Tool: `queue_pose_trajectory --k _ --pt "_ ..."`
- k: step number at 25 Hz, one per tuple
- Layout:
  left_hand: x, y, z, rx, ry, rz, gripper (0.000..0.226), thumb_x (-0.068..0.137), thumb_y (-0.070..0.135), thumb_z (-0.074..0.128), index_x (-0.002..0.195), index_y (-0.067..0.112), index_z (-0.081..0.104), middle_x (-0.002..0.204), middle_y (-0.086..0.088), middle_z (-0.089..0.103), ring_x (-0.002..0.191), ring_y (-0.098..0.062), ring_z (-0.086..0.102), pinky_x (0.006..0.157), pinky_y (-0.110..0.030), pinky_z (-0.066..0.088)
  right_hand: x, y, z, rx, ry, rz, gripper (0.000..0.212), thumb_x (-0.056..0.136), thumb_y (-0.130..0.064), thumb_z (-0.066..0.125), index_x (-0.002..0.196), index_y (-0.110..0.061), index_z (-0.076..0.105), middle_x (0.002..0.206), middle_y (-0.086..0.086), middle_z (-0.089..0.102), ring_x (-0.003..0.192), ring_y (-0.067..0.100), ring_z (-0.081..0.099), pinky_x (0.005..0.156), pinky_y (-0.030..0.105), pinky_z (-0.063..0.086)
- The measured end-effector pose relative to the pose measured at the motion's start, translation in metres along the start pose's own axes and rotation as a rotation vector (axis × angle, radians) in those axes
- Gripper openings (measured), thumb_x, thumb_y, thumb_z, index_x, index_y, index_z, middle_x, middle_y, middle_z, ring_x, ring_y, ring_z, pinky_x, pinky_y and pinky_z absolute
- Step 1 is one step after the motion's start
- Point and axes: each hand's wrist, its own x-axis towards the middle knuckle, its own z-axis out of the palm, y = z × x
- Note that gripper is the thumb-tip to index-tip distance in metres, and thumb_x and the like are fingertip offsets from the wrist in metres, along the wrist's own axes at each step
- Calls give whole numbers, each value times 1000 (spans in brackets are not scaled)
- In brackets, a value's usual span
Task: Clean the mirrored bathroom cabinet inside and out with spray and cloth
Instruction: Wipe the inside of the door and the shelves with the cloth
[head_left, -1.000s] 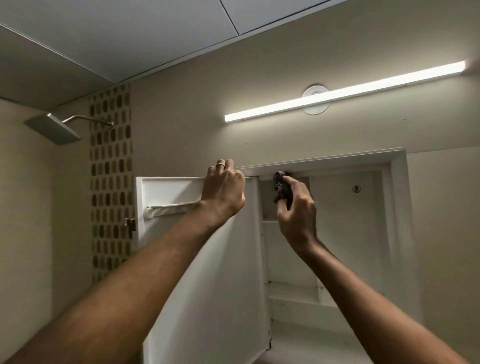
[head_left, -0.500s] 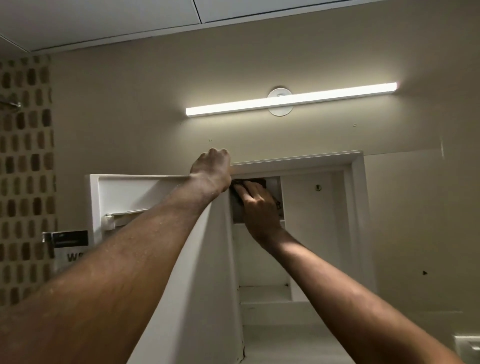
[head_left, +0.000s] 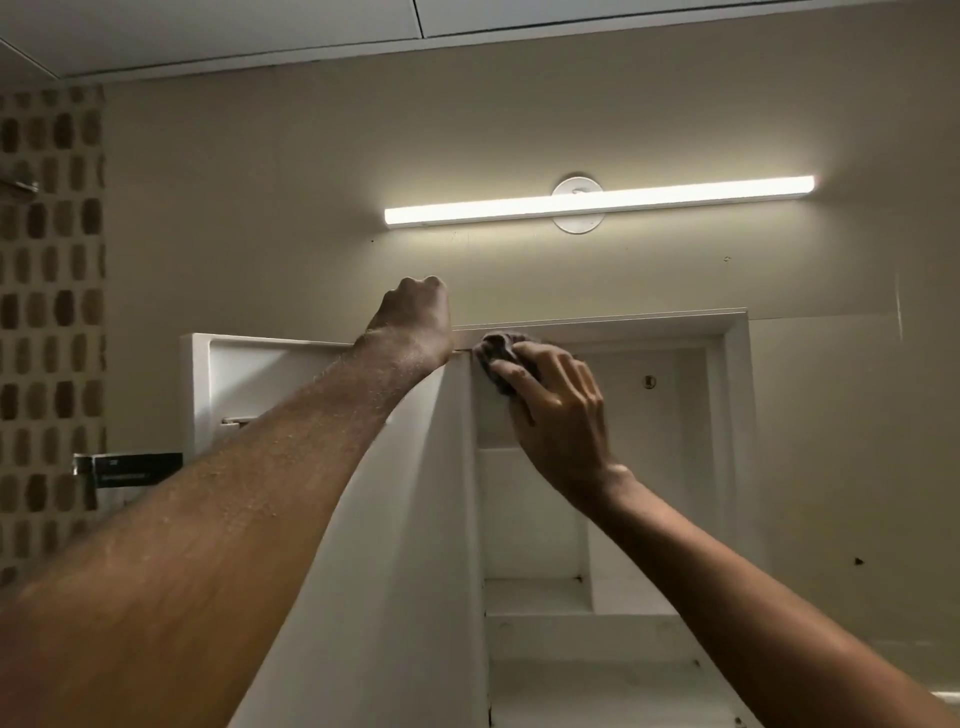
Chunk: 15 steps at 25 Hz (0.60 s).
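The white recessed cabinet (head_left: 735, 395) is set into the wall, its door (head_left: 291, 374) swung open to the left. My left hand (head_left: 415, 322) grips the top edge of the open door, fingers curled over it. My right hand (head_left: 558, 410) presses a dark grey cloth (head_left: 496, 353) against the upper left corner inside the cabinet, just under the top frame. Most of the cloth is hidden under my fingers. No spray bottle is in view.
White shelves (head_left: 540, 613) run across the lower part of the cabinet interior. A lit bar light (head_left: 597, 200) hangs on the wall above. A brown patterned tile strip (head_left: 52, 312) covers the far left wall. A small fitting (head_left: 648, 382) sits on the cabinet's back panel.
My right hand has moved up from the top compartment's back to the upper left corner with the cloth. My left hand stays on the door's top edge. The view has shifted right.
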Motion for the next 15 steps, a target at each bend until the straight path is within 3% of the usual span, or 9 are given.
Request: queue_pose_trajectory --k 3,6,9,11,15 --pt "1 -2 1 -22 -5 -6 21 87 -1 62 105 3 70 105 -19 67 90 -34 63 80 -39 57 32 8 7 -26 95 -124 20 99 -10 65 117 -16 73 123 15 69 117 33 63 94 46 52" --pt "2 0 1 -5 15 -36 17 91 6 61 108 5 66 110 -20 65 83 -29 52 73 -36 48 47 10 26 -84 -62 -370 23 103 -17 60 121 -18 74 136 16 65 130 36 58 105 52 44" --pt "4 1 1 4 4 -55 28 90 7 62 117 7 67 117 -21 64 97 -35 61 83 -40 53 48 29 29 -91 -215 -379 35 104 -26 54 137 -20 66 144 17 58 137 40 51 114 56 36" --pt "5 4 2 26 1 -60 28 88 6 63 116 6 67 116 -21 64 103 -39 64 82 -39 53 50 45 24 -126 -248 -378 35 102 -20 57 137 -18 65 141 20 60 130 41 55 110 55 41" --pt "4 13 8 78 20 -21 23 89 2 63 111 2 70 106 -20 68 88 -32 63 75 -36 53 55 72 6 -127 -363 -396 36 98 -17 63 133 -13 60 138 21 58 122 38 58 99 52 49"
